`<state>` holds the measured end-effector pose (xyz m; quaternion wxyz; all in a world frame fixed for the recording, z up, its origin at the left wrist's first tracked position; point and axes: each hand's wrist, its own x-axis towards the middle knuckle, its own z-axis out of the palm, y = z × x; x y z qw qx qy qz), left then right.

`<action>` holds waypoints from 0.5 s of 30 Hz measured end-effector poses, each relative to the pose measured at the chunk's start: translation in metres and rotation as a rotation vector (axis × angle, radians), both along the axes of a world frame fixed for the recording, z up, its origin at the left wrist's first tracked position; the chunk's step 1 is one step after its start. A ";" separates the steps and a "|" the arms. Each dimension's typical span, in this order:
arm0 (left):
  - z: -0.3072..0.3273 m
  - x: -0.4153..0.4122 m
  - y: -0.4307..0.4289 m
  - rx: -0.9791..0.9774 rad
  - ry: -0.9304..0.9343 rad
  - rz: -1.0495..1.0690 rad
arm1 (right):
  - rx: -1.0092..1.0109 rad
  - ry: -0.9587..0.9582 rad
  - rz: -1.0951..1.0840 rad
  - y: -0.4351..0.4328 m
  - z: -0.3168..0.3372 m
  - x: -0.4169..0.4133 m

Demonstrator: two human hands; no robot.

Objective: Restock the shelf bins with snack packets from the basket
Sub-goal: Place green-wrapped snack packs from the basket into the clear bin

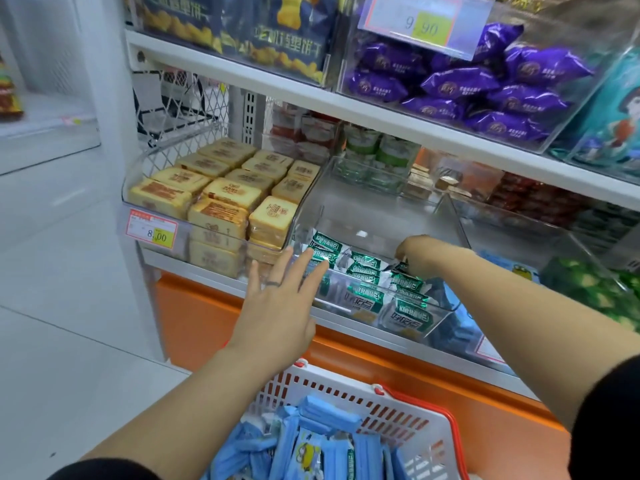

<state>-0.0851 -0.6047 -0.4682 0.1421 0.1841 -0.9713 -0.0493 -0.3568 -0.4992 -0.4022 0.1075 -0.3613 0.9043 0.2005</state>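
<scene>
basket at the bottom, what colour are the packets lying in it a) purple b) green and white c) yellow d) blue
d, the basket holds blue packets, while the green and white packets lie in the clear bin on the shelf above it.

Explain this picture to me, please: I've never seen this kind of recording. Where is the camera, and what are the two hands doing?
There is no machine here. A person wears one camera on the head, looking down at both bare hands. The left hand, fingers spread, is at the front of the clear bin holding green packets. The right hand is down among those packets; whether it grips one is hidden. Below stands a white basket of blue packets.
</scene>
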 end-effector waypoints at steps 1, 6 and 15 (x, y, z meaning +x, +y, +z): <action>-0.001 0.000 0.000 0.001 0.010 -0.001 | 0.000 0.002 0.002 0.001 -0.003 0.000; 0.000 -0.001 -0.001 0.002 0.026 -0.006 | -0.004 0.000 0.012 0.001 -0.007 0.002; -0.002 -0.001 0.000 -0.016 0.048 -0.009 | 0.002 -0.118 0.018 -0.004 -0.002 0.004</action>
